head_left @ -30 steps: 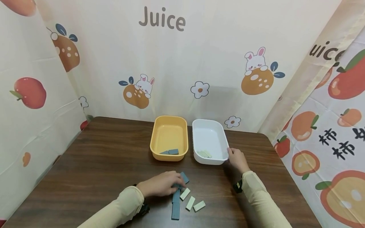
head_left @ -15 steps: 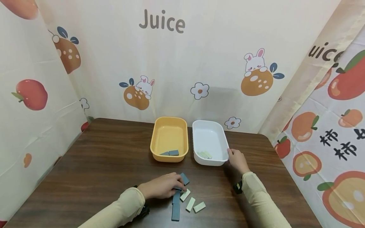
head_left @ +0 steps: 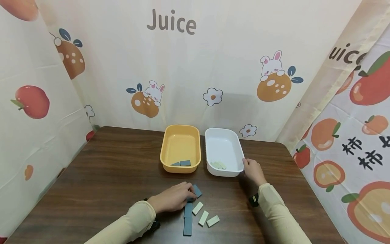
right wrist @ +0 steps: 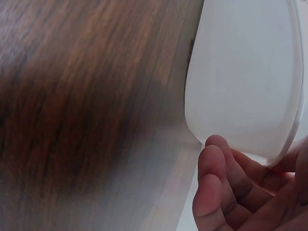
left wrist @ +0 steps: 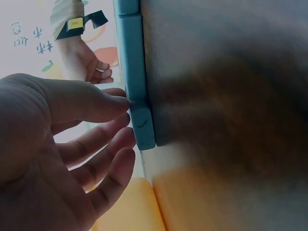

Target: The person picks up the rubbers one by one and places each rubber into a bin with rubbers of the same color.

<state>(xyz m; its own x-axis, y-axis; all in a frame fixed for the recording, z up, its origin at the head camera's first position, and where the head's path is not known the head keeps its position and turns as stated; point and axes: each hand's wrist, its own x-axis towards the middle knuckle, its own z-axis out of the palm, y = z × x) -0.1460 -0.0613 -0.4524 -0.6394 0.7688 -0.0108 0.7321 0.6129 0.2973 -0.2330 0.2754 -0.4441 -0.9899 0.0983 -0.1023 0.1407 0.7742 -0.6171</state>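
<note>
My left hand [head_left: 173, 197] reaches over a row of flat blue-grey blocks [head_left: 188, 222] on the table. Its thumb and fingers pinch the edge of a blue-grey block [left wrist: 143, 126] at the far end of that row, partly hidden under the fingers in the head view. Just beyond the fingertips lies another blue-grey block [head_left: 197, 191], set at a slant. To the right of the row are three pale green blocks [head_left: 203, 218]. My right hand [head_left: 254, 171] grips the near right corner of a white bin [right wrist: 243, 72], thumb at the rim and fingers below it.
A yellow bin [head_left: 180, 127] stands left of the white one, with blue-grey blocks [head_left: 185, 163] in its near end. Several pale green blocks [head_left: 218, 165] lie in the white bin. Behind the brown table [head_left: 122, 162] hangs a fruit-printed curtain [head_left: 189, 67].
My left fingers have shifted slightly away from me along the row, and the pale green block beside them shows more fully. My right hand stays on the white bin.
</note>
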